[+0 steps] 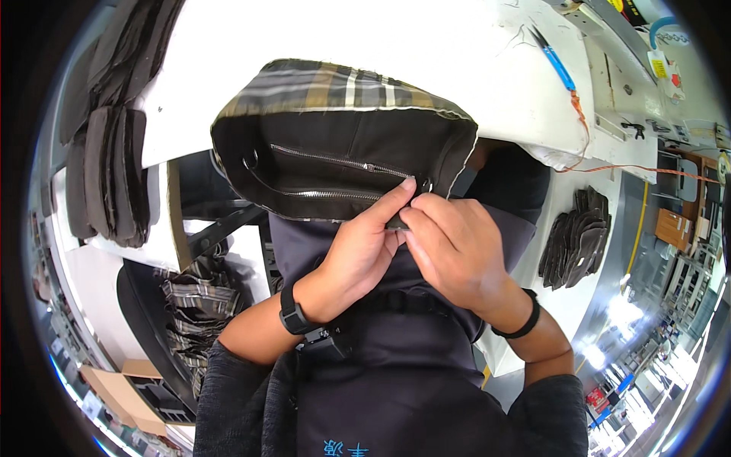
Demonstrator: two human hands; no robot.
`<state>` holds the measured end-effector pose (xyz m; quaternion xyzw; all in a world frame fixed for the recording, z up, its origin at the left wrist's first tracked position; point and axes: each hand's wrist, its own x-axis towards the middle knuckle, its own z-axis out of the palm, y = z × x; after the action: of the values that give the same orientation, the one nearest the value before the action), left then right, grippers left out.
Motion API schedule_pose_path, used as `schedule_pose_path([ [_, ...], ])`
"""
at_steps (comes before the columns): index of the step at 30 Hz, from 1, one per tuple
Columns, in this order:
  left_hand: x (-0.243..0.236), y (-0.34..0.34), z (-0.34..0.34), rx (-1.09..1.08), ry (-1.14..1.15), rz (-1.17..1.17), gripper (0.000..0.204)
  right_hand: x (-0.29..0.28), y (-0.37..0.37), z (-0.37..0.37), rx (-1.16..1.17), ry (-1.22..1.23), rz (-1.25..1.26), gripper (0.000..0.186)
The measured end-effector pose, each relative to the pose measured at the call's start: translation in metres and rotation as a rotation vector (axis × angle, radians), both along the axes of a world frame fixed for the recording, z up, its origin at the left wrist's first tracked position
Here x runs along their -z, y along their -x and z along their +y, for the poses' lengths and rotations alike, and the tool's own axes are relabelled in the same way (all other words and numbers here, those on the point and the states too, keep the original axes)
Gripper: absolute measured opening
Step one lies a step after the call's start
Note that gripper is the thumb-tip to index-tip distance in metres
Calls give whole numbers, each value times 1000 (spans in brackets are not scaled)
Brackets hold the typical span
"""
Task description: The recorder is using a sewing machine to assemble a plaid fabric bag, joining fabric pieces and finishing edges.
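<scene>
A dark fabric bag [312,131] lies at the table's near edge with its mouth toward me. Plaid cloth in grey, tan and white shows along its far side, and the edges are raw with loose threads. Two silver zippers [327,196] run across the dark inside, with a metal ring [250,158] at the left. Both hands meet at the bag's near right edge. My left hand [359,247] pinches the edge beside the lower zipper's end, thumb on top. My right hand [459,245] is closed on the same edge, fingers curled. Their fingertips nearly touch.
Blue thread snips [559,67] on an orange cord [582,126] lie on the white table [426,38] at the far right. Stacks of dark fabric pieces [114,179] stand at the left, another stack [576,240] at the right. Plaid cloth [199,297] and a cardboard box [114,396] are lower left.
</scene>
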<state>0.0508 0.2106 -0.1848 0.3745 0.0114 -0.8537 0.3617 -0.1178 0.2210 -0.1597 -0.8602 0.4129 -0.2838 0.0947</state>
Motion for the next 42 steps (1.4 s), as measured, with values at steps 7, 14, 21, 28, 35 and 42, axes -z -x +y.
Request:
schedule_pose_path([
  [7, 5, -4, 5, -9, 36, -19, 24, -31, 4, -18, -128, 17, 373, 24],
  [14, -10, -11, 4, -70, -2, 8, 19, -41, 18, -25, -286, -4, 245, 28],
  [21, -15, -13, 0, -47, -4, 91, 28, -34, 36, -24, -344, -29, 55, 32],
  [28, -13, -7, -3, -20, 2, 139, 32, -33, 47, -27, -314, 13, -17, 30],
  [35, -12, -8, -3, 57, 75, 34, 26, -24, 54, -25, -290, -30, -11, 28],
  [42, -18, -3, -2, 6, 69, -28, 23, -13, 58, -21, -313, -16, -21, 38],
])
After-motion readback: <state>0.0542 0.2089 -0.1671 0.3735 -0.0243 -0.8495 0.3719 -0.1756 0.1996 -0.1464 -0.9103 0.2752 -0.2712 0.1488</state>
